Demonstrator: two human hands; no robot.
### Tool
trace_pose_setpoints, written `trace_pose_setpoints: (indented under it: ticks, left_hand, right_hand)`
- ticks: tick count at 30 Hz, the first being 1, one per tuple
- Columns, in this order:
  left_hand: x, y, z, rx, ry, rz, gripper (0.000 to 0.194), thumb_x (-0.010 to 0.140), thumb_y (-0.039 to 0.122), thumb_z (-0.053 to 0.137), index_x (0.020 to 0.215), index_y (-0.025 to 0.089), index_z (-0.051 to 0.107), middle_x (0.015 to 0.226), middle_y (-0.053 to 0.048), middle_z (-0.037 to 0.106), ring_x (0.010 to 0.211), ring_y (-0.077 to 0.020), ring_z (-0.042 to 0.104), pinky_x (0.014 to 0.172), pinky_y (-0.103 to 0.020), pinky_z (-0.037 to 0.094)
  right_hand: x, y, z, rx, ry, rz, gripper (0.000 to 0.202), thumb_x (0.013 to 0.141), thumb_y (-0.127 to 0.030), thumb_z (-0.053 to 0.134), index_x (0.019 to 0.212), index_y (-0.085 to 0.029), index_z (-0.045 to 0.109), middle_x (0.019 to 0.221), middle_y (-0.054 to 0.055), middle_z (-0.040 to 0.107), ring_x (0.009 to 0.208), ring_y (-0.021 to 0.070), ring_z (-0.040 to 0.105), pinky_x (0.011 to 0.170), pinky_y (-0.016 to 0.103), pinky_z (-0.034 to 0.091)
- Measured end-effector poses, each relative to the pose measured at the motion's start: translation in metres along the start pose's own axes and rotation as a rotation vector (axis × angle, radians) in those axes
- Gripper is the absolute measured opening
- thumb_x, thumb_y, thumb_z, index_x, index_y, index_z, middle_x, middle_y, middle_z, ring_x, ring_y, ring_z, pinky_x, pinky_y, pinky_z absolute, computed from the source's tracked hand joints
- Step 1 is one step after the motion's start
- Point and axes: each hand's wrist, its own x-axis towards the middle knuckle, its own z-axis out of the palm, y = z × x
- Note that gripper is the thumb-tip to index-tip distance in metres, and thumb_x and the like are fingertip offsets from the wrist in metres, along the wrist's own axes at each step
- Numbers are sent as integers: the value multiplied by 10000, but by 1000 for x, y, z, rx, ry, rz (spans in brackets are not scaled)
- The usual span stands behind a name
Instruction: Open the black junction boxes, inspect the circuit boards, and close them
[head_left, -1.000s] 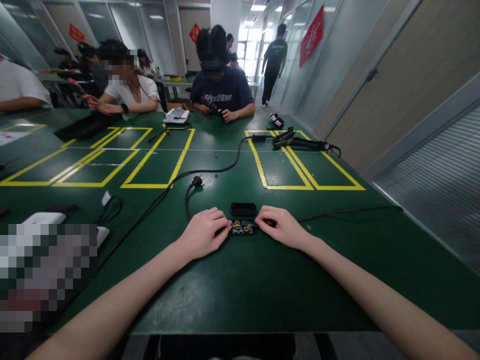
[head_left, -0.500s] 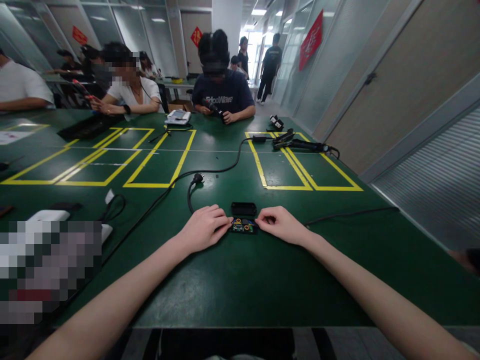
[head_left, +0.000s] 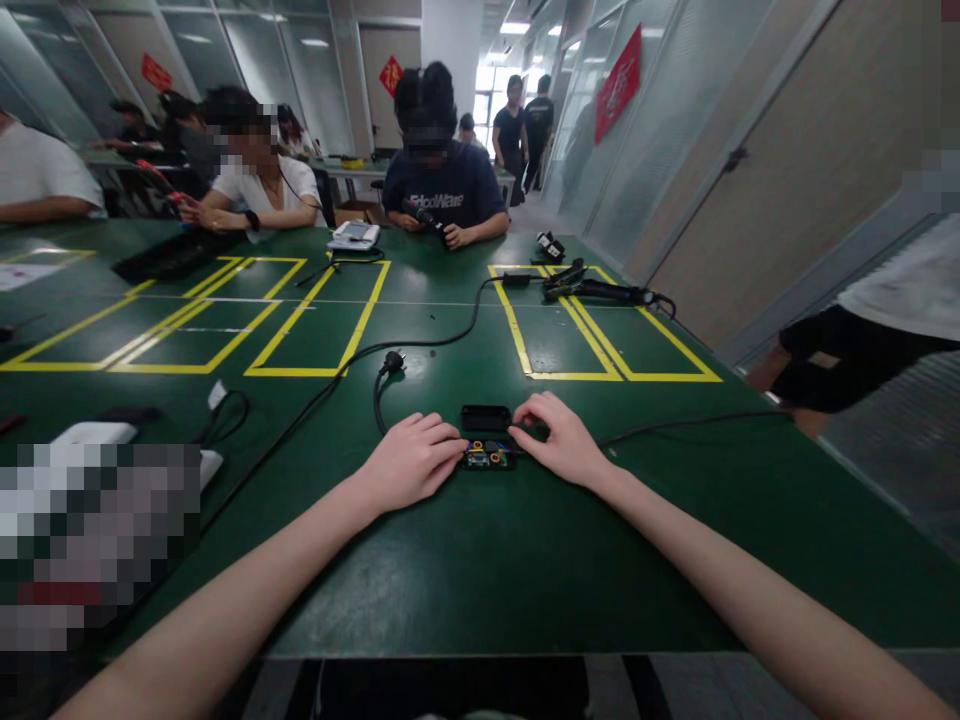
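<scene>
A small circuit board [head_left: 489,456] with coils and coloured wires sits in a dark case half on the green table. Just behind it lies an empty black case shell [head_left: 485,417]. My left hand [head_left: 417,457] has its fingertips pressed together at the board's left end; what they pinch there is too small to make out. At the right, my right hand [head_left: 559,437] is raised slightly by the shell's right end, thumb and forefinger apart, nothing visible between them. A black cable [head_left: 697,422] runs rightward from behind my right hand.
A black plug [head_left: 393,362] and a long cable [head_left: 375,346] lie beyond my left hand. Black tools [head_left: 600,288] rest at the far right of the table [head_left: 480,580]. Across it, a person in a dark shirt [head_left: 446,185] handles a black object. Another person stands at right.
My right hand has lifted off the board's right end and moved slightly away, its fingers parting. My left hand has stayed. A person in a white top has appeared at the right.
</scene>
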Motion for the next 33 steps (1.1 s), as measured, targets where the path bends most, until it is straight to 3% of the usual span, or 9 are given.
trace_pose_setpoints:
  ticks: [2, 4, 7, 11, 14, 17, 25, 30, 33]
  left_hand:
    - [1, 0, 0, -8, 19, -7, 285, 1070, 258, 464, 1080, 169, 735, 1060, -81, 751, 908, -196, 640, 767, -337, 451]
    - [2, 1, 0, -16, 31, -21, 290, 1069, 283, 476, 1069, 169, 743, 1068, -83, 756, 913, -200, 649, 775, -345, 468]
    - [3, 2, 0, -30, 56, -36, 287, 1059, 296, 496, 1063, 166, 753, 1095, -99, 758, 952, -221, 667, 811, -370, 512]
    - [3, 2, 3, -53, 106, -82, 320, 1032, 276, 532, 1298, 180, 682, 1294, -144, 711, 1183, -283, 649, 985, -470, 541]
    - [1, 1, 6, -56, 70, -113, 417, 1029, 327, 547, 1420, 190, 597, 1501, -170, 576, 1367, -326, 559, 1098, -539, 496]
    - [-1, 1, 6, -68, 5, -108, 470, 1030, 391, 544, 1452, 185, 564, 1576, -188, 489, 1429, -336, 512, 1134, -550, 474]
    - [1, 5, 4, -107, 4, -52, 373, 986, 339, 619, 1324, 182, 644, 1509, -177, 568, 1326, -302, 614, 1083, -484, 532]
    - [-1, 6, 5, -102, 30, -16, 277, 996, 295, 601, 1235, 185, 687, 1460, -155, 619, 1216, -269, 683, 1032, -443, 568]
    - [-2, 6, 6, -91, 64, 19, 235, 1014, 284, 578, 1182, 187, 711, 1398, -138, 668, 1186, -251, 696, 1008, -414, 578]
  right_hand:
    - [0, 3, 5, -44, 78, 28, 213, 938, -348, 626, 1093, -218, 689, 1078, 111, 674, 1033, 284, 590, 884, 434, 489]
    - [0, 6, 9, -72, 61, 68, 320, 960, -408, 612, 1224, -240, 678, 1232, 131, 652, 1161, 323, 546, 954, 505, 470]
    - [0, 9, 12, -50, -7, 97, 283, 970, -429, 609, 1168, -256, 711, 1242, 119, 663, 1202, 330, 529, 979, 533, 457]
    - [1, 7, 9, 83, 41, 110, 192, 897, -367, 694, 1041, -240, 689, 1145, 97, 700, 1131, 306, 576, 966, 504, 475]
    - [1, 0, 6, 262, 12, 161, 159, 880, -323, 674, 999, -220, 651, 983, 60, 714, 925, 235, 641, 821, 393, 526]
    - [1, -7, 3, 425, -31, 217, 165, 880, -326, 647, 994, -206, 642, 911, 44, 720, 813, 191, 672, 696, 317, 529]
    - [-4, -14, -2, 624, -55, 310, 250, 847, -399, 706, 1002, -214, 642, 976, 58, 738, 778, 185, 731, 661, 311, 614]
    - [-5, -22, -8, 659, -126, 166, 182, 867, -354, 709, 962, -214, 642, 1030, 62, 720, 982, 212, 719, 925, 406, 621]
    - [-4, -25, -10, 658, -149, 82, 139, 886, -327, 697, 922, -215, 623, 1046, 67, 698, 1005, 209, 698, 949, 408, 606]
